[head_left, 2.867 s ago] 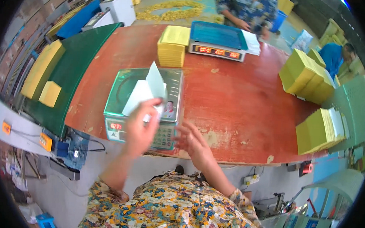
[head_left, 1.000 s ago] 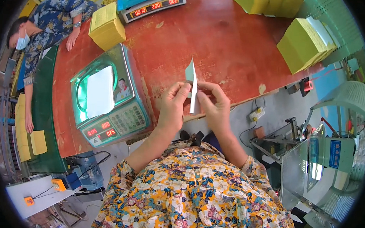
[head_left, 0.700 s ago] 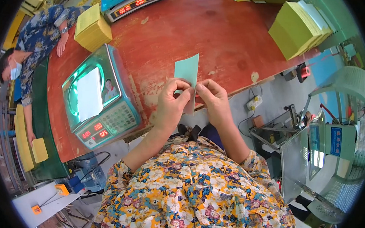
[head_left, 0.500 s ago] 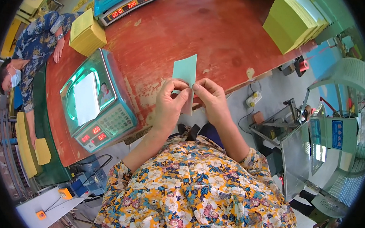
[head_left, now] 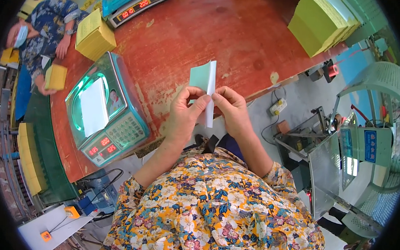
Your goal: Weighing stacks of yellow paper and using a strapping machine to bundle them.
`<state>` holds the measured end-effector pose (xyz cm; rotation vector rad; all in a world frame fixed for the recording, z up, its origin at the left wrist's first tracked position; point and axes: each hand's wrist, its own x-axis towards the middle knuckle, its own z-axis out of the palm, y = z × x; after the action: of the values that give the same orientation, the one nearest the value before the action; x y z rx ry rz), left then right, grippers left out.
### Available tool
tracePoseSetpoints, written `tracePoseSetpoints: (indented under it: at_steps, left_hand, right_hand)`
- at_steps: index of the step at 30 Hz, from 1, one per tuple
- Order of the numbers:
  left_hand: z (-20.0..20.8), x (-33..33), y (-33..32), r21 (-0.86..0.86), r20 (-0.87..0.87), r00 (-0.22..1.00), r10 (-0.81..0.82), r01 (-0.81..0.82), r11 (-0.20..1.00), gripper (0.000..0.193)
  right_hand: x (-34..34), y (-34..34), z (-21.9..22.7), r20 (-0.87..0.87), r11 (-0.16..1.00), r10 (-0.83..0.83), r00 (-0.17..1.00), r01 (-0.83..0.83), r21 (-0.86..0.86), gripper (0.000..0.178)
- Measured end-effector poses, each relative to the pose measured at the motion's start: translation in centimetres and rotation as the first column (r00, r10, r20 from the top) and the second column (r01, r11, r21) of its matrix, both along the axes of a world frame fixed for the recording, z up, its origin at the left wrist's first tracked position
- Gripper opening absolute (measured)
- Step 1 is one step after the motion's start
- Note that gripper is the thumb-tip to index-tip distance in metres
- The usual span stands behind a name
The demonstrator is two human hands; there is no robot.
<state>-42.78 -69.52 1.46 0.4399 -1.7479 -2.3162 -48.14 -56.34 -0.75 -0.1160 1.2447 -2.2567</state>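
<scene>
Folded paper (head_left: 201,77), pale green and white, held near frame centre, pinched by left hand (head_left: 186,110) and right hand (head_left: 233,109). White paper (head_left: 93,108) laid on scale (head_left: 123,129), left of centre. Upper left: yellow stack (head_left: 95,35) set beyond scale, yellow block (head_left: 57,76) held in co-worker's hand (head_left: 46,89).

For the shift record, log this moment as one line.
left hand: pinching green-and-white paper; right hand: pinching its right edge; teal scale: white paper on top; red table: yellow stack beyond scale

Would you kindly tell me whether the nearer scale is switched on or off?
On: the nearer scale has red digits glowing on its display; white paper lies on its top.
</scene>
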Motion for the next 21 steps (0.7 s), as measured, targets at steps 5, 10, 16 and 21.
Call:
tracePoseSetpoints:
  at_steps: [5, 10, 16, 21]
  left_hand:
    - [-1.6, 0.1, -1.2, -0.172, -0.031, 1.0, 0.0, -0.006, 0.985, 0.01]
    - [-0.8, -0.1, -2.2, -0.059, 0.037, 0.999, 0.004, -0.002, 0.998, 0.01]
    - [3.4, 3.6, -11.6, -0.353, -0.123, 0.895, 0.429, -0.443, 0.824, 0.014]
    - [7.1, 10.0, -22.7, -0.512, -0.162, 0.787, 0.595, -0.583, 0.631, 0.022]
  right_hand:
    - [0.1, -0.4, -0.1, -0.25, 0.929, -0.036, 0.968, 0.125, 0.349, 0.011]
    - [-0.5, -0.4, 0.4, -0.239, 0.915, -0.121, 0.963, 0.202, 0.35, 0.011]
    - [-4.6, 2.8, -4.7, -0.465, 0.628, -0.216, 0.859, 0.487, 0.607, 0.013]
    - [-6.0, 7.0, -4.6, -0.48, 0.513, -0.225, 0.848, 0.522, 0.682, 0.016]
